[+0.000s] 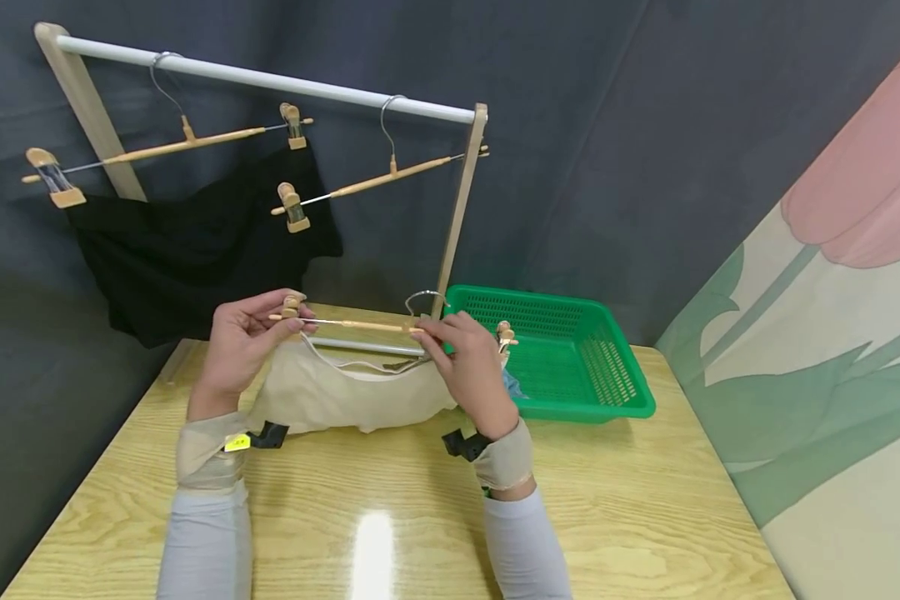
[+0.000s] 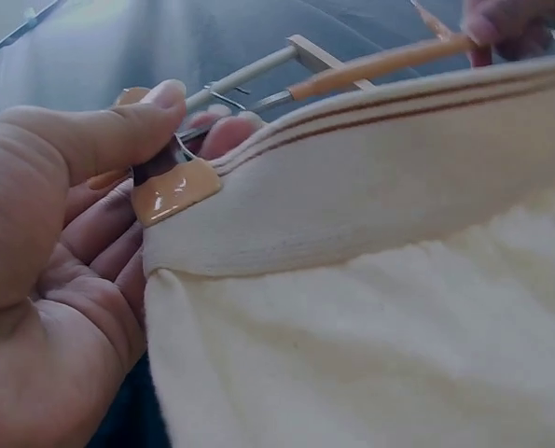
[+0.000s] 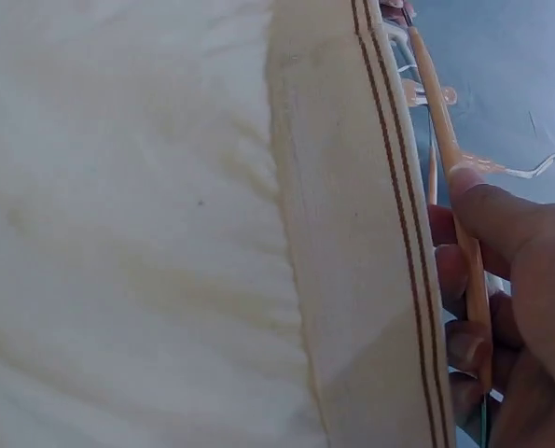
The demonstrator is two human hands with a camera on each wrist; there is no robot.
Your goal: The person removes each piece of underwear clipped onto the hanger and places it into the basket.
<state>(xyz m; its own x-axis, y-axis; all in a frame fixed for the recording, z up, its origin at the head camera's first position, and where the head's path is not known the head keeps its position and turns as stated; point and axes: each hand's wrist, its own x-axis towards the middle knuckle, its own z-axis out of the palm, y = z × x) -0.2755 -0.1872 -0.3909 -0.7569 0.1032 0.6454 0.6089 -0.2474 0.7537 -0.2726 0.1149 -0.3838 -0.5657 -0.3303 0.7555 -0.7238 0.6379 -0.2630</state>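
Observation:
A wooden clip hanger (image 1: 371, 326) with a metal hook is held level above the table. My left hand (image 1: 236, 346) pinches its left end at the clip (image 2: 176, 193), thumb in front and fingers behind. That clip sits over a corner of a cream garment's waistband (image 2: 352, 177), which has brown stripes. Around the middle of the bar, near the hook's base, my right hand (image 1: 468, 362) curls its fingers. The cream garment (image 1: 345, 400) hangs below the bar. Beyond the right hand, the right clip (image 1: 505, 333) is visible; whether it grips cloth I cannot tell.
A rack with a white rail (image 1: 270, 79) stands behind the hands. Black shorts (image 1: 210, 242) hang on it from one hanger, and a second hanger (image 1: 375, 179) carries nothing. A green basket (image 1: 622, 367) at the right contains some blue cloth (image 1: 512, 385).

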